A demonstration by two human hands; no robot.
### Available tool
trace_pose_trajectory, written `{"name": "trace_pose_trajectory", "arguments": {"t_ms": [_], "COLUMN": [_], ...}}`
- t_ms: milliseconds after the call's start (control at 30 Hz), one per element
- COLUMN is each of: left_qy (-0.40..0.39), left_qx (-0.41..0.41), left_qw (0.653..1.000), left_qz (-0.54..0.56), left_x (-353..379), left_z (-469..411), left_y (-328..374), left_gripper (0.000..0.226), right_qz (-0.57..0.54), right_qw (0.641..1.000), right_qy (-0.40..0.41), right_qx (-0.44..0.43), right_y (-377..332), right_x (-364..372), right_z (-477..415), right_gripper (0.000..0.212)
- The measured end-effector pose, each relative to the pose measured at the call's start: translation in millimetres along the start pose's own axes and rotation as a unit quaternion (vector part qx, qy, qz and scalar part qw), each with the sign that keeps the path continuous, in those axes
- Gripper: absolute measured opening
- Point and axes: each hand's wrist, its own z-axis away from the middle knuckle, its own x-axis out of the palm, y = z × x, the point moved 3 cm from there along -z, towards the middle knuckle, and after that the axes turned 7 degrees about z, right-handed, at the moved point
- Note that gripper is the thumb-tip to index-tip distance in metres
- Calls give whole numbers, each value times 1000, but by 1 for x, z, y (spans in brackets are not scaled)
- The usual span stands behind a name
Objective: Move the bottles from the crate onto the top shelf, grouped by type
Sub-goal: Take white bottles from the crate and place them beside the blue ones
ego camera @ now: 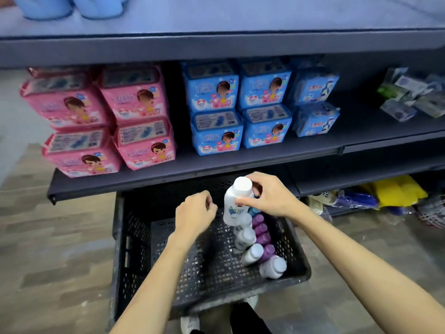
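Observation:
A black perforated crate (134, 239) stands on the floor below the shelves. Along its right side lie several white bottles (252, 253) and several purple bottles (262, 229). My right hand (272, 196) grips a white bottle (237, 203) with a blue label, lifted upright above the crate. My left hand (195, 212) hovers beside it over the crate with fingers curled, holding nothing. The top shelf (216, 22) runs across the upper frame, with pale blue items (72, 6) at its left end.
The middle shelf (192, 165) carries pink packs (101, 116) on the left, blue packs (240, 104) in the centre and small packets (414, 95) on the right. Yellow and blue bags (390, 191) lie on the lowest shelf at right. Wood-pattern floor surrounds the crate.

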Motion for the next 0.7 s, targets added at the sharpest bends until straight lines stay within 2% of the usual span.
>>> {"name": "trace_pose_trajectory", "arguments": {"t_ms": [367, 700], "left_qy": [146, 304], "left_qx": [137, 240], "left_qw": [980, 922], "left_qz": [-5, -6], "left_x": [-133, -264], "left_z": [-30, -20], "left_y": [88, 165], "left_gripper": [10, 14], "right_qz": [46, 53], "right_qw": [983, 963], "right_qy": [128, 172], "right_qx": [-122, -201], "right_y": [-111, -205], "right_x": [-140, -245], "right_z": [-66, -106], "right_gripper": [31, 43]}}
